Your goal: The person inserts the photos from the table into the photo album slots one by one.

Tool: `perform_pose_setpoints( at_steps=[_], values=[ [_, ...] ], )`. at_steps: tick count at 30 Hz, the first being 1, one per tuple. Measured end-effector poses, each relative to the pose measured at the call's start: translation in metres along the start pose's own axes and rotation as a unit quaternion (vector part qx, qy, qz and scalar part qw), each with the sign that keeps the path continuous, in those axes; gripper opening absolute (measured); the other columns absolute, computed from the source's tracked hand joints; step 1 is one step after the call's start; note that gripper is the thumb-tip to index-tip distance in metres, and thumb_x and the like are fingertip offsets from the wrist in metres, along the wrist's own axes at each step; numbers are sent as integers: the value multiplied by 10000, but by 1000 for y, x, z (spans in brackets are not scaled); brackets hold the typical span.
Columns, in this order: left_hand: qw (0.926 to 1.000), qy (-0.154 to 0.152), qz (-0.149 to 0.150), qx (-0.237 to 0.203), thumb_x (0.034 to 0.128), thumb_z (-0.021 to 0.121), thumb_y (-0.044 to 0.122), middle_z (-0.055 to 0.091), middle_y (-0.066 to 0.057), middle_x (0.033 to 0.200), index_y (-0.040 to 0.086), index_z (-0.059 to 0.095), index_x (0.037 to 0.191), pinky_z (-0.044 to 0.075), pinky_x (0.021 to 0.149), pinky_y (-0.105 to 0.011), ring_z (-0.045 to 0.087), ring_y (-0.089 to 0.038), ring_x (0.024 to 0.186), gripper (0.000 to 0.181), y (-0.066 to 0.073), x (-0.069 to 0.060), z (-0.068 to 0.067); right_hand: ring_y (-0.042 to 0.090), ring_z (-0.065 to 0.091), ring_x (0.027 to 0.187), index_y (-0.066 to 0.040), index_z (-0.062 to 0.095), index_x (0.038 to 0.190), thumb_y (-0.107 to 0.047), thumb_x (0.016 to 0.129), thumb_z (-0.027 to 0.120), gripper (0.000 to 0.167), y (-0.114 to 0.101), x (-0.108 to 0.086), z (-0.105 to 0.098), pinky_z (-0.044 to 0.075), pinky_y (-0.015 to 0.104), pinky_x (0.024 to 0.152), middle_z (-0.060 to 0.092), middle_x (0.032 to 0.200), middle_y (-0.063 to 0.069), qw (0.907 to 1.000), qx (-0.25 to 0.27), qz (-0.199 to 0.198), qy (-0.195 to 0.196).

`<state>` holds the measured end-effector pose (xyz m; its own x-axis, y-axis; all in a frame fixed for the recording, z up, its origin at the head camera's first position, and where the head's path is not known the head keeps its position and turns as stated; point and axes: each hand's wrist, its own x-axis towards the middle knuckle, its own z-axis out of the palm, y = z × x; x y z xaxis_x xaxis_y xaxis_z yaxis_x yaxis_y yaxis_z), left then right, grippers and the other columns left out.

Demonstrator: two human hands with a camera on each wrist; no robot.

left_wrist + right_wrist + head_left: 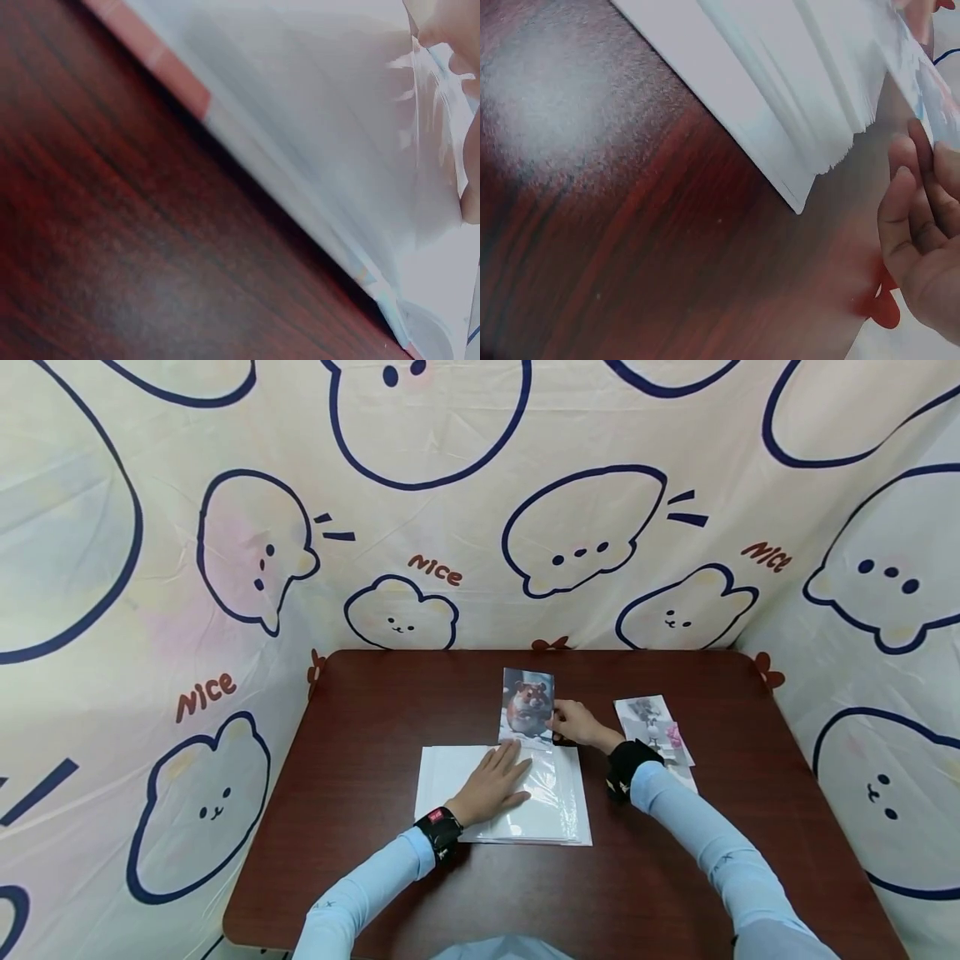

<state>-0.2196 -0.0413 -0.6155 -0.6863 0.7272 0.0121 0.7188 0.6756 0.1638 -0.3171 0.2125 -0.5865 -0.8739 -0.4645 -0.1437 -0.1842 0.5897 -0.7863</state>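
Observation:
A white photo album (558, 802) with clear, shiny sleeve pages lies open on the table. My left hand (491, 785) rests on its page with the fingers spread, near the photo's lower end. At the album's far edge, my right hand (577, 724) pinches the right side of a hamster photo (527, 702) between thumb and fingers. The photo's bottom overlaps the album's top edge; how far it sits inside a sleeve I cannot tell. In the right wrist view, curled fingers (907, 217) hold the photo's edge (919, 97) beside the fanned page edges.
Several more photos (648, 720) lie in a loose pile to the right, partly behind my right forearm. The dark brown wooden table (360, 710) carries everything. A cloth with cartoon outlines (465, 527) hangs behind it and along the sides.

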Motion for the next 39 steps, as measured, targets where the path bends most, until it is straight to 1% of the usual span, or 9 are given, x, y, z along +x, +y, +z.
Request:
perform_pose_setpoints(
  at_steps=[4,9,15,18,21,24,27,32,39],
  values=[
    [9999,-80,4,75,1093,475,438,246,-227,1693,93,412,1587,259,1270,-519,226,-382,1581,606,0,-1,1,347,709,713,136,528,1335,-31,1032,580,350,-2,1,-2,507,262,589,704,784,183,9988,161,227,-401],
    [9999,-91,-18,125,1096,461,439,258,-219,1691,98,403,1592,252,1273,-515,233,-379,1580,604,-1,-2,3,455,700,800,121,539,1290,-34,1032,581,304,-5,1,-4,505,288,619,710,819,220,9952,289,381,-851],
    [10000,-2,42,82,1095,469,427,271,-222,1685,101,406,1588,258,1269,-525,247,-380,1575,595,-4,-1,6,346,670,800,124,487,1390,-23,1008,596,423,-5,9,-5,555,374,676,674,958,227,9919,482,364,-1121],
    [9999,-118,48,30,1098,454,440,246,-218,1694,110,401,1592,234,1277,-526,216,-383,1584,597,-4,-1,7,299,634,908,116,373,1489,-44,982,643,596,-3,13,-3,558,416,727,615,1185,288,9902,932,456,-934],
    [9997,-250,26,41,1089,445,494,206,-202,1711,143,386,1605,205,1286,-528,169,-373,1598,628,-4,0,10,315,604,1010,78,261,1553,-98,995,663,710,-1,18,0,560,457,791,525,1330,314,9865,1502,582,-285],
    [9993,-339,82,153,1051,449,605,163,-172,1730,204,355,1625,179,1288,-552,119,-373,1608,707,-1,-1,14,284,575,958,18,231,1584,-136,1035,628,695,0,22,2,551,436,781,525,1199,244,9841,1615,561,476],
    [9983,-370,296,346,987,473,714,150,-138,1740,263,328,1636,179,1274,-601,107,-381,1609,803,4,-5,18,253,529,810,-20,277,1591,-78,1055,571,614,0,25,2,521,377,689,499,1004,162,9879,1226,309,895],
    [9957,-210,672,609,913,526,787,228,-103,1726,300,360,1620,247,1228,-656,190,-369,1596,874,15,-19,21,324,578,725,14,446,1513,-2,1047,528,473,-2,25,3,514,322,609,579,937,184,9941,573,-116,910],
    [9919,355,748,959,928,506,781,278,-91,1709,294,401,1597,261,1235,-626,225,-338,1589,834,14,-29,35,356,644,797,50,472,1486,9,1047,520,443,-3,19,6,623,480,690,602,974,256,9964,582,-253,554]
  ],
)
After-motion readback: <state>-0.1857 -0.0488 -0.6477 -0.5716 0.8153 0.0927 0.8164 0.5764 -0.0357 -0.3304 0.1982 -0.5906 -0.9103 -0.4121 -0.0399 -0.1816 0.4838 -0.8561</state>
